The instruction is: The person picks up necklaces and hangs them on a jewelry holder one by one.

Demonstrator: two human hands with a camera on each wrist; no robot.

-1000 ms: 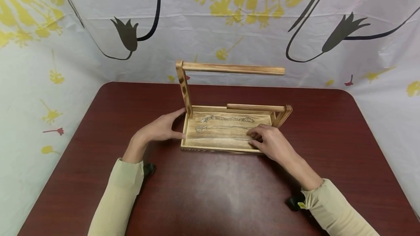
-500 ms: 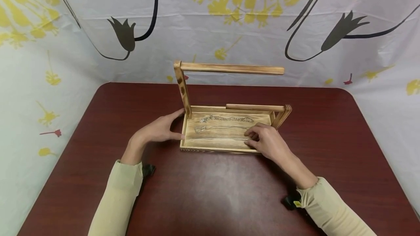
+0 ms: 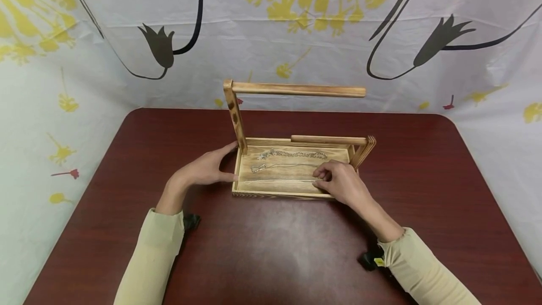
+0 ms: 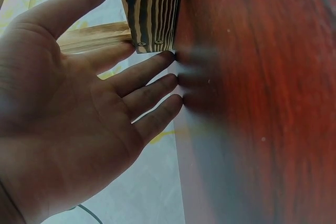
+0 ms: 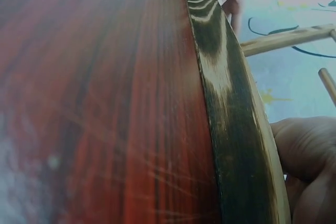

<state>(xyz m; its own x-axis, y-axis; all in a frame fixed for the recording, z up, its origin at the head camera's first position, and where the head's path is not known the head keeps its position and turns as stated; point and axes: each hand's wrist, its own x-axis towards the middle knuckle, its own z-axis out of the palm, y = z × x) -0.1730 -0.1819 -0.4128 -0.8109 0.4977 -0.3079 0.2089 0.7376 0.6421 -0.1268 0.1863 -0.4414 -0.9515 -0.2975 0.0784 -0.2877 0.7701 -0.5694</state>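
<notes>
A shallow wooden tray (image 3: 279, 196) with wooden uprights and bars stands on the table. In it lie a chunky silver chain (image 3: 292, 154) at the back, a finer chain necklace with a pendant (image 3: 258, 168) in the middle, and a thin pale chain (image 3: 275, 181) along the front. My right hand (image 3: 340, 180) reaches over the front right rim, thumb and fingertips pinching the right end of the thin chain; that end is hidden. My left hand (image 3: 205, 168) spreads at the tray's left end, thumb at the front of that end and fingers toward its back corner (image 4: 152, 45).
A long bar (image 3: 296, 89) rises on a post above the tray's back, and a lower bar (image 3: 328, 139) joins angled slats (image 3: 364, 152) at the right. The reddish-brown table (image 3: 271, 248) meets a patterned cloth (image 3: 271, 51) behind.
My right hand has shifted slightly left along the tray's front, and the thin chain shows more plainly, its left end a little curved. My left hand has stayed at the tray's end.
</notes>
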